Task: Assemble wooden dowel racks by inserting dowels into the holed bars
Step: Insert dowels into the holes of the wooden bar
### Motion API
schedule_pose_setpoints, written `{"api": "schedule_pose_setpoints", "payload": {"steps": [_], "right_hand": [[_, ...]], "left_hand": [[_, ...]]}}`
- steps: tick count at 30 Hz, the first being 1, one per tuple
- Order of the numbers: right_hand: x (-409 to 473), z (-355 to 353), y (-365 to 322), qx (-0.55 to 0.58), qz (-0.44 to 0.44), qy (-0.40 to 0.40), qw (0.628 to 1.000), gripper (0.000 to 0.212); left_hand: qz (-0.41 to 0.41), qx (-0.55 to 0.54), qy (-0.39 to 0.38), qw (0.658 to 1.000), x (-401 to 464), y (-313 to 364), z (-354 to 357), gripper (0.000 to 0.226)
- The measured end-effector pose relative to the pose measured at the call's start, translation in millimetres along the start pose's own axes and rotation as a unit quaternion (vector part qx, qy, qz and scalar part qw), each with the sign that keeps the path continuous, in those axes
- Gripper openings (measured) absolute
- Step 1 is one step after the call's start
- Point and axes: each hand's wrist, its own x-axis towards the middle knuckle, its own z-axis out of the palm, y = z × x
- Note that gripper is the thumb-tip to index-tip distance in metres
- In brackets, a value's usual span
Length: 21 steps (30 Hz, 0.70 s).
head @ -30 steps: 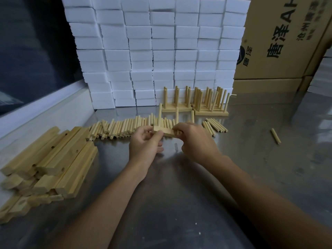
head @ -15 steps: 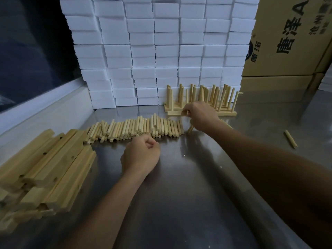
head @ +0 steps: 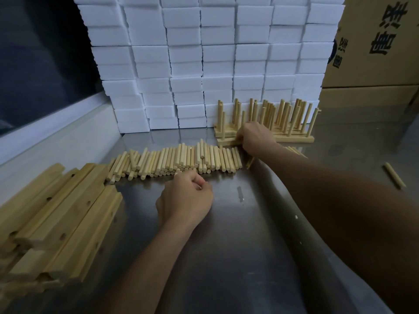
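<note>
Reaching farther than before, right hand (head: 255, 138) is gripping a rack (head: 229, 141); curled left hand (head: 184, 198) is resting near round dowels (head: 181, 159), contents unclear.

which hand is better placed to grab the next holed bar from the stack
Left. The left hand rests near the stack of holed bars on the left, while the right hand is reaching away at the finished racks.

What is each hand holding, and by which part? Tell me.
The right hand grips the newest rack by its base bar. The left hand is a closed fist; its contents cannot be told.
</note>
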Motion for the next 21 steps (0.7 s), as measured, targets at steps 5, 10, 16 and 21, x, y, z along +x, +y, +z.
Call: {"api": "schedule_pose_setpoints", "payload": {"steps": [5,10,16,21], "right_hand": [[4,6,0,0.003,0.012,0.002,1.000,0.019],[8,9,2,0.032,0.049,-0.018,0.998,0.005],[11,4,3,0.071,0.076,-0.031,0.994,0.016],[4,-1,2,0.121,0.100,-0.038,0.987,0.009]], "left_hand": [[-0.001,0.001,-0.004,1.000,-1,2,-2,0.012],[0.001,0.006,-0.009,1.000,-1,3,-2,0.012],[0.006,0.007,-0.017,1.000,-2,3,-3,0.012],[0.003,0.007,-0.017,1.000,-3,3,-3,0.012]]}}
